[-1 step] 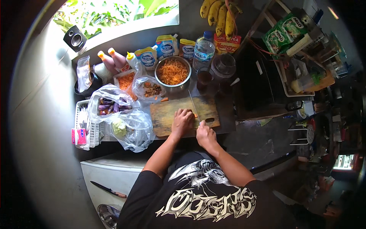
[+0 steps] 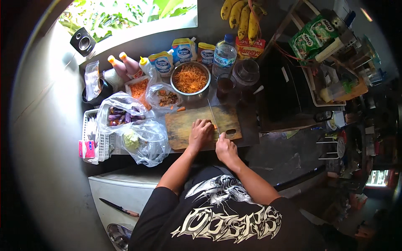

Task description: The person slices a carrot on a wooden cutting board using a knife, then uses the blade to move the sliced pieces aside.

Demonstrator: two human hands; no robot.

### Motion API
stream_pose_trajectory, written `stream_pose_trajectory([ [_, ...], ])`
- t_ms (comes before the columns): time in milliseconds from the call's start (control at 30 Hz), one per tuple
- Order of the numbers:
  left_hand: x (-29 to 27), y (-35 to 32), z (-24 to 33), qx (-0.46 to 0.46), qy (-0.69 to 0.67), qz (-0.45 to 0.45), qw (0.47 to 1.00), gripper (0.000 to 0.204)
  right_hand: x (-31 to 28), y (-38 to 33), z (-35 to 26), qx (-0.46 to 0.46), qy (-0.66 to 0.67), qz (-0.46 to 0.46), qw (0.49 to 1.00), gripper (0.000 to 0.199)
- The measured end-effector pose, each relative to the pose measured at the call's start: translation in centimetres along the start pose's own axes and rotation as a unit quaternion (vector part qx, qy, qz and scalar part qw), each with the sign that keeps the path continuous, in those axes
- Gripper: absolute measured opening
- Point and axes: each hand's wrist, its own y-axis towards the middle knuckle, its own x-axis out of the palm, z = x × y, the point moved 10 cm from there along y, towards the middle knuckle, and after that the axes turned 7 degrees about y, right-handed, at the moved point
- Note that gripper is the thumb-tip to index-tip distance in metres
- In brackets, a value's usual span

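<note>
At the near side of the wooden cutting board (image 2: 180, 125), the right hand (image 2: 226, 147) is clamped on a knife (image 2: 213, 115). The left hand (image 2: 202, 133) curls beside an orange piece (image 2: 215, 126) on the board, apparently carrot; whether it grips this cannot be told. Slicing appears in hand; the next cut calls for steady holding. Beyond stands a steel bowl (image 2: 189, 95) of shredded carrot (image 2: 190, 80).

Large, spiky pale lettering across the front of the black shirt (image 2: 226, 217). White print on dark-blue panels of three pouches (image 2: 183, 50), plus lettering on the blue label (image 2: 225, 61) of the clear bottle (image 2: 225, 51) and on the red packet (image 2: 250, 49) beside it; green packets (image 2: 314, 37), upper right, carry bold white letters, tilted, showing twice.
</note>
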Motion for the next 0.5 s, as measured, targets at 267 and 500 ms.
stream_pose_trajectory([
  [267, -0.2, -0.2, -0.1, -0.009, -0.012, 0.012, 1.000, 0.021, -1.3, 0.6, -1.1, -0.020, -0.002, -0.004, 1.000, 0.025],
  [500, -0.3, 0.1, 0.4, -0.007, -0.024, 0.012, 1.000, 0.017, -0.7, 0.8, -0.2, 0.018, -0.006, -0.009, 1.000, 0.026],
])
